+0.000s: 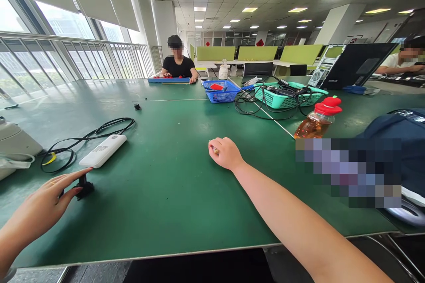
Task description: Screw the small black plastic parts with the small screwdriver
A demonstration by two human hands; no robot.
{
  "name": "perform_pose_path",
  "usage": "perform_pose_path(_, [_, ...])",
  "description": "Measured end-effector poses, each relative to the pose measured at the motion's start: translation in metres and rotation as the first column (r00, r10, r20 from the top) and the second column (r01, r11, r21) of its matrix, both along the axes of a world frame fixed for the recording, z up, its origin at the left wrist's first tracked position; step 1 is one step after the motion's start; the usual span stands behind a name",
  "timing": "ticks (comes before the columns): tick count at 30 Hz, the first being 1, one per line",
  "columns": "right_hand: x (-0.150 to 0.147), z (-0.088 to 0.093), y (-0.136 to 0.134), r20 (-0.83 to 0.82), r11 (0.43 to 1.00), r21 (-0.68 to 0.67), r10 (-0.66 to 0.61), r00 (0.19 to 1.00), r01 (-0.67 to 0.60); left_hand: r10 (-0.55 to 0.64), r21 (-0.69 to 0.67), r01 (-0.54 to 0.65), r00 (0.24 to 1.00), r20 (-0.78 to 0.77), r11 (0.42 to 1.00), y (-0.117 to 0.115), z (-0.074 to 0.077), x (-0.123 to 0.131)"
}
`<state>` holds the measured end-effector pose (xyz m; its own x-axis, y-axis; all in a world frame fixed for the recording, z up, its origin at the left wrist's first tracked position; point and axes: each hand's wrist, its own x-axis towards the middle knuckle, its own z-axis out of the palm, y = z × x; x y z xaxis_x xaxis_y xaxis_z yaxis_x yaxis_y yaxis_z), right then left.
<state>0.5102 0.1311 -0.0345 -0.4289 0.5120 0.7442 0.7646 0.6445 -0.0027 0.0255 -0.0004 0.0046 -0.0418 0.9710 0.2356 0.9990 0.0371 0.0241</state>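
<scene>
My left hand (pixel 49 201) lies mostly open, fingers stretched over a small black piece (pixel 85 187) at the green table's (pixel 166 194) front left, touching it but not clamping. My right hand (pixel 226 154) is curled shut around a tiny yellowish piece (pixel 215 151) at mid-table. The black piece looks light and rigid; I'd pinch its sides. A white power bank (pixel 102 151) lies just beyond.
</scene>
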Motion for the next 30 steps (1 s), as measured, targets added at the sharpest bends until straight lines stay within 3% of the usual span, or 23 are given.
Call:
perform_pose_path(7, [0.0,0.002,-0.001,0.008,1.0,0.01,-0.001,1.0,0.0,-0.05,-0.041,0.055,0.993,0.103,0.998,0.005,0.01,0.023])
perform_pose_path(13, [0.0,0.003,-0.001,0.008,1.0,0.006,0.002,1.0,-0.002,-0.115,-0.03,0.122,0.981,0.154,0.992,0.007,-0.002,0.018])
perform_pose_path(18, [0.0,0.003,-0.001,-0.001,1.0,0.009,0.019,1.0,-0.019,-0.002,-0.009,0.003,0.995,0.102,1.0,0.009,-0.013,-0.003])
perform_pose_path(21, [-0.001,0.002,-0.001,0.004,0.999,0.023,0.035,0.999,-0.035,0.046,-0.012,-0.045,0.995,0.09,0.999,0.008,-0.009,-0.002])
perform_pose_path(23, [-0.003,0.002,-0.001,0.024,0.997,0.044,0.054,0.998,-0.055,0.035,-0.031,-0.032,0.993,0.112,0.999,0.009,-0.001,0.013])
perform_pose_path(26, [-0.006,0.002,-0.001,0.088,0.99,0.088,0.103,0.991,-0.11,-0.013,-0.023,0.016,0.991,0.13,1.0,0.014,0.017,0.056])
perform_pose_path(30, [-0.007,0.003,-0.001,0.142,0.972,0.113,0.189,0.972,-0.206,-0.234,-0.052,0.247,0.956,0.177,0.968,0.031,0.034,0.127])
